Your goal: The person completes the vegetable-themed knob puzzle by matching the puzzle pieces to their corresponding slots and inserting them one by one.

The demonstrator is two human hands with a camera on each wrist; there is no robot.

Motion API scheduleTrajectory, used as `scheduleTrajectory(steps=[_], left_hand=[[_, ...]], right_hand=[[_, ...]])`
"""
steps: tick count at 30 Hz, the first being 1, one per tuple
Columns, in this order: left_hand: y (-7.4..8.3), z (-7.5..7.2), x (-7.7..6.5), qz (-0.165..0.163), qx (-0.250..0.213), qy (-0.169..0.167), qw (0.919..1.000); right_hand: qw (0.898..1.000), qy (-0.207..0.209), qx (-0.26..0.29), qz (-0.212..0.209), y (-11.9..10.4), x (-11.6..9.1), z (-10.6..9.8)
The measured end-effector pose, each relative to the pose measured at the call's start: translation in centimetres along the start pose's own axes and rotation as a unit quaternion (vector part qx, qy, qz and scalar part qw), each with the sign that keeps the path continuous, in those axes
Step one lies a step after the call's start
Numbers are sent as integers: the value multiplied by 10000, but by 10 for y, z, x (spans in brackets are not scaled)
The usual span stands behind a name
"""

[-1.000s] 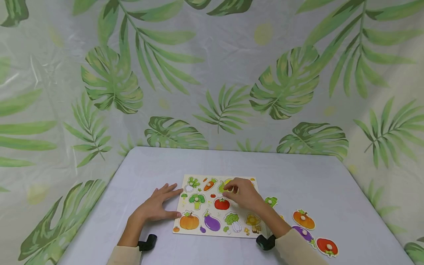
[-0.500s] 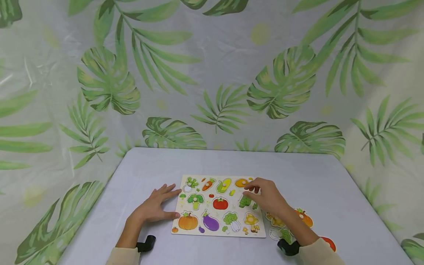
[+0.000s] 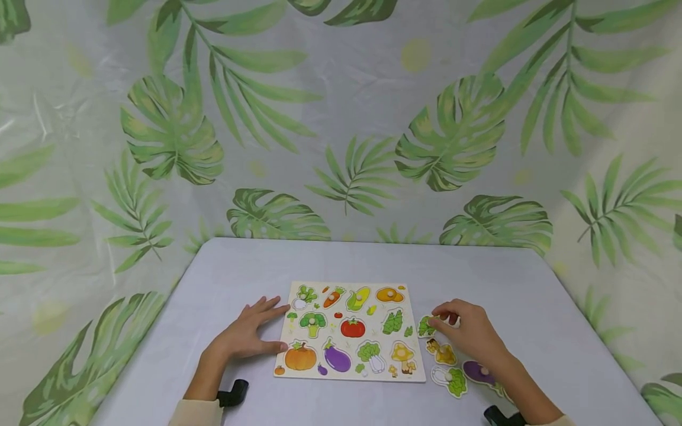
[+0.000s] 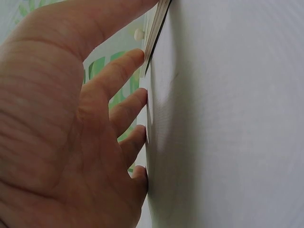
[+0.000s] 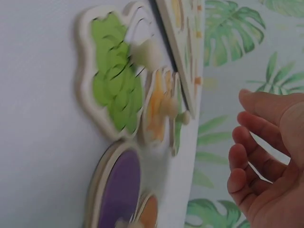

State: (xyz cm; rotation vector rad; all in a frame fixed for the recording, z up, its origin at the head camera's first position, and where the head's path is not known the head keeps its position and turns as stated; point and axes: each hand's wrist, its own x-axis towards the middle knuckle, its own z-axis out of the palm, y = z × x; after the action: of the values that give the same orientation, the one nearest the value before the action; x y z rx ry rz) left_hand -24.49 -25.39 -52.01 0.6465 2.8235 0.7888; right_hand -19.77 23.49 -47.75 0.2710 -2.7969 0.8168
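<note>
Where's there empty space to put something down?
The table is bare behind the puzzle board, up to the far edge, and left of the left hand. It's crowded right of the board, where a mushroom piece, cabbage piece and eggplant piece lie by the right hand.

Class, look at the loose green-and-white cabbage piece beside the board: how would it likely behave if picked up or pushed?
The cabbage piece would likely stay stiff when lifted, as it looks like an evenly thick cut slab. Its raised knob probably gives a good pinch. Lying flat on the table, it would probably slide rather than roll.
</note>
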Motion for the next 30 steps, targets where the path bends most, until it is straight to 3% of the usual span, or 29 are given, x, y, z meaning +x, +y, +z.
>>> scheduleTrajectory(steps=[16, 30], left_hand=[[2, -3, -3, -87, 13, 19, 10000], [3, -2, -1, -28, -3, 13, 10000]], right_hand=[[9970, -152, -323, 686, 39, -45, -25], [9857, -478, -677, 1468, 67, -80, -40]])
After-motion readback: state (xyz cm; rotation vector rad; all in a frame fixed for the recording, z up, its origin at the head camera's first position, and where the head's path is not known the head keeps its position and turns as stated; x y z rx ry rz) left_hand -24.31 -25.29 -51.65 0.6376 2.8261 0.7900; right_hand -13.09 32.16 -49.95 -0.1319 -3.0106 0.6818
